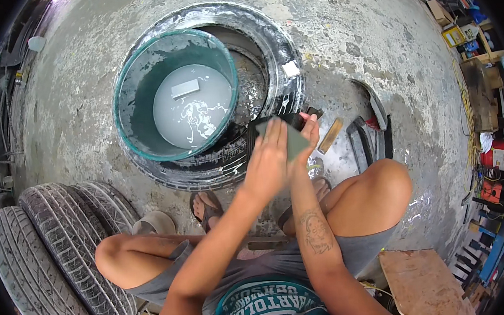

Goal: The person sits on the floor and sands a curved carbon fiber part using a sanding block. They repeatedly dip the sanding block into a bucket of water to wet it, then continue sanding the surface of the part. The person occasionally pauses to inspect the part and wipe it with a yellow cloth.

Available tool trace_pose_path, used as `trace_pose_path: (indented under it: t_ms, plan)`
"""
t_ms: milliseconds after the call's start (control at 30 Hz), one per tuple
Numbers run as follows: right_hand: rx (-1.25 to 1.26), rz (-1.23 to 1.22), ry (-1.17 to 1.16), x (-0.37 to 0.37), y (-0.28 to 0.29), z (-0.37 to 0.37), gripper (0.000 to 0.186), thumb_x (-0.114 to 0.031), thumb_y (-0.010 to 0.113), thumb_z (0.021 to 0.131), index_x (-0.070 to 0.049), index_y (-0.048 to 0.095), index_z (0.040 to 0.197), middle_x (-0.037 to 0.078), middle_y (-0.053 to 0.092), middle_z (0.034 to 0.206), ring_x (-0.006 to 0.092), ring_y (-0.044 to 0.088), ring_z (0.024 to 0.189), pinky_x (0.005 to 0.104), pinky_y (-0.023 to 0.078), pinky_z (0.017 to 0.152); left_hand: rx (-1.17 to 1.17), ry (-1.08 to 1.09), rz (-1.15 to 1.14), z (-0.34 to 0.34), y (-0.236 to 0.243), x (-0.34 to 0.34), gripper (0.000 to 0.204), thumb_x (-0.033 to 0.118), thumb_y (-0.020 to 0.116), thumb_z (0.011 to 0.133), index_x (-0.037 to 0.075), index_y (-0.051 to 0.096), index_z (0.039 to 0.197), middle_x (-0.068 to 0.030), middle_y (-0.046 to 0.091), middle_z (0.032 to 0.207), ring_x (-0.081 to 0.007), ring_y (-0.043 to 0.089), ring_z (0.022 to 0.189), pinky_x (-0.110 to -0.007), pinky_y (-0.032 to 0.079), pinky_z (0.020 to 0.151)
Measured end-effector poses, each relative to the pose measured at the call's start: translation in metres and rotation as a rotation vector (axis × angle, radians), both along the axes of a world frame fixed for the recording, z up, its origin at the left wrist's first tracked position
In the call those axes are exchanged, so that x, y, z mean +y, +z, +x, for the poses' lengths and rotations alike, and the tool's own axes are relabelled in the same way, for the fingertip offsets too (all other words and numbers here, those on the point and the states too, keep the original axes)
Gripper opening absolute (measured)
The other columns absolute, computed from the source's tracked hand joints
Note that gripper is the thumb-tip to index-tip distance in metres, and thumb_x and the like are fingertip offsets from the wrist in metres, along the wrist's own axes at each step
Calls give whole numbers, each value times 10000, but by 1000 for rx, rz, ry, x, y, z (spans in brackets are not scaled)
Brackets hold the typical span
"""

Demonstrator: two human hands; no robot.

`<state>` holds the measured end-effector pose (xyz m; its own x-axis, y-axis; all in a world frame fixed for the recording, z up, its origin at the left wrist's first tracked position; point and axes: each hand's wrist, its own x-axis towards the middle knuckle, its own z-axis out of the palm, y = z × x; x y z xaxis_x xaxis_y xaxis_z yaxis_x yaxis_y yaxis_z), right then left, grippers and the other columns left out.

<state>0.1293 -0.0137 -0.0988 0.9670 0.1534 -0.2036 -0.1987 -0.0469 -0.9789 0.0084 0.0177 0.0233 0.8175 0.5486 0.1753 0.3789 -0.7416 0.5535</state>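
Note:
My left hand (pixel 267 161) presses its fingers over a grey-green sheet (pixel 298 144) that looks like sandpaper, slightly blurred. Beneath the sheet is a black part (pixel 292 119), mostly covered, so its full shape is hidden. My right hand (pixel 311 130) grips this part from its right side, fingertips showing at the far edge. Both hands are over the near right side of a wet tyre (pixel 284 51) lying flat. A green tub (pixel 119 111) rests tilted on that tyre, holding cloudy water with a pale rectangular block (pixel 185 89) in it.
A small white piece (pixel 290 69) sits on the tyre. Right of my hands lie a wooden-looking block (pixel 331 136) and several dark curved pieces (pixel 359 143). Tyres (pixel 62 231) stand at the left beside a small bucket (pixel 155 223). A brown board (pixel 424 283) is near my right side.

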Motion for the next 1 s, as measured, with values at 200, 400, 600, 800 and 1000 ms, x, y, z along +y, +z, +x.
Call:
trace_pose_path:
  t_ms: [200, 400, 600, 800, 1000]
  plan:
    - [50, 252, 83, 4, 7, -18, 439, -432, 444, 1140, -52, 651, 1066, 29, 583, 908, 149, 513, 888, 330, 449, 878, 109, 31, 13, 34, -3, 4, 572, 126, 624, 919, -192, 522, 1383, -359, 515, 1475, -486, 471, 1423, -520, 354, 1203]
    - [-14, -32, -17, 4, 14, -3, 472, -413, 443, 1141, -34, 681, 989, 65, 632, 949, 179, 565, 918, 343, 465, 881, 87, -12, 139, 0, 9, -29, 497, 149, 515, 993, -212, 546, 1333, -378, 553, 1411, -466, 507, 1386, -493, 379, 1190]
    - [-63, 143, 39, 5, 5, -13, 488, -395, 419, 1148, -13, 689, 1009, 91, 634, 968, 211, 582, 938, 367, 468, 908, 89, -44, 127, 25, 5, 2, 517, 98, 598, 915, -181, 549, 1348, -376, 546, 1402, -503, 499, 1369, -509, 388, 1179]
    - [-101, -113, -1, 2, 13, -5, 515, -407, 409, 1143, -1, 706, 1037, 125, 662, 960, 259, 597, 919, 374, 466, 922, 40, -3, 19, -12, 10, -15, 474, 103, 577, 984, -190, 542, 1355, -376, 539, 1428, -507, 510, 1368, -526, 385, 1179]
    - [80, 187, 12, 3, 1, -9, 489, -427, 452, 1136, -32, 718, 1028, 60, 648, 964, 180, 552, 913, 334, 452, 886, -4, 117, 5, 18, -2, 7, 560, 239, 610, 1015, -199, 534, 1356, -385, 557, 1401, -493, 525, 1352, -497, 404, 1160]
